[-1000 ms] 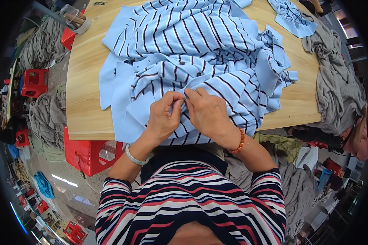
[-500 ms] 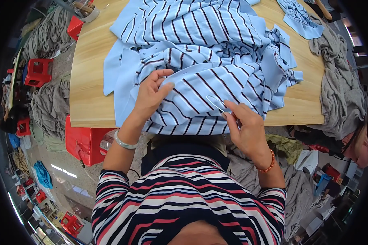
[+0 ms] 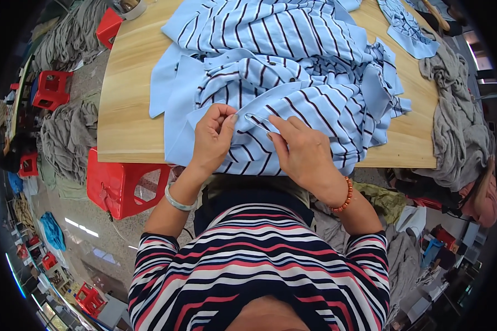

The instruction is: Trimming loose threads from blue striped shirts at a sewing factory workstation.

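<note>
A light-blue garment (image 3: 309,110) with dark and white stripes lies bunched on the table, with a plain blue band and dark buttons along one edge. My left hand (image 3: 212,138) is closed on that garment near the plain band, thumb and forefinger pinching it. Between the thumb and fingers of my right hand (image 3: 303,151) is a slim, pale, looped tool (image 3: 258,121); its exact kind is too small to tell. The tool's far end is at the cloth, just right of my left fingertips.
The wooden table (image 3: 130,110) ends just in front of me. Grey knitted cloth (image 3: 458,121) hangs over its right side. A red plastic stool (image 3: 113,187) stands below the left front corner. Another blue striped piece (image 3: 406,27) lies at the far right.
My right hand has moved left and up with the slim tool, close to my left hand. My left hand has shifted slightly right and down and now pinches the cloth.
</note>
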Action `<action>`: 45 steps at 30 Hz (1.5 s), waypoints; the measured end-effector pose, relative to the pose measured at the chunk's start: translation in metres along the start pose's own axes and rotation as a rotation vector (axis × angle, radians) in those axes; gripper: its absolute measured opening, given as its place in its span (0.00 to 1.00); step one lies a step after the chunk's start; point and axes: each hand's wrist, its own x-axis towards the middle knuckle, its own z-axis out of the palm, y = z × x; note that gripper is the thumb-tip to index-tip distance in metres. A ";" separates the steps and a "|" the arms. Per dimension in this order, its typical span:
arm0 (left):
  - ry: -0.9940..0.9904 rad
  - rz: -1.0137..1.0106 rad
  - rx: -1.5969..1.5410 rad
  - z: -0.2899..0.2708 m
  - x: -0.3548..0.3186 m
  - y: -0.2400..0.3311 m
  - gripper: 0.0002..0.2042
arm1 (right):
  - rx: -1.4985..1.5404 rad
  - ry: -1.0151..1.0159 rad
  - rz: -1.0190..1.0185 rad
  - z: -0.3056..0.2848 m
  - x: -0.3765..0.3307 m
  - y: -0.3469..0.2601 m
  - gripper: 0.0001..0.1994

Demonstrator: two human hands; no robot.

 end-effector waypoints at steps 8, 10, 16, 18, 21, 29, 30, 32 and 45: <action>0.003 0.201 0.311 0.004 -0.005 -0.004 0.04 | -0.097 -0.069 0.000 0.010 0.011 -0.008 0.12; 0.011 0.266 0.401 0.004 -0.005 -0.005 0.04 | -0.086 -0.080 -0.003 0.017 0.014 -0.006 0.11; -0.015 0.190 0.432 0.005 -0.013 -0.010 0.05 | -0.035 -0.083 -0.002 0.051 0.024 0.003 0.10; -0.033 0.052 0.175 0.003 -0.016 -0.010 0.07 | -0.005 -0.047 -0.003 0.046 0.022 0.006 0.10; -0.080 0.232 0.587 -0.010 -0.011 0.007 0.08 | 0.081 0.005 0.009 0.024 0.012 0.016 0.10; -0.205 -0.081 0.298 -0.040 -0.008 0.029 0.03 | 0.268 -0.130 0.065 -0.033 -0.025 0.024 0.11; -0.171 0.037 0.324 -0.045 -0.009 0.011 0.03 | 0.256 -0.144 0.102 -0.039 -0.031 0.028 0.11; -0.090 -0.027 0.278 -0.064 -0.005 0.003 0.04 | 0.275 -0.155 0.255 -0.058 -0.046 0.041 0.11; 0.044 -0.075 -0.076 -0.059 -0.014 -0.009 0.09 | 0.200 0.014 -0.039 0.008 -0.007 -0.016 0.12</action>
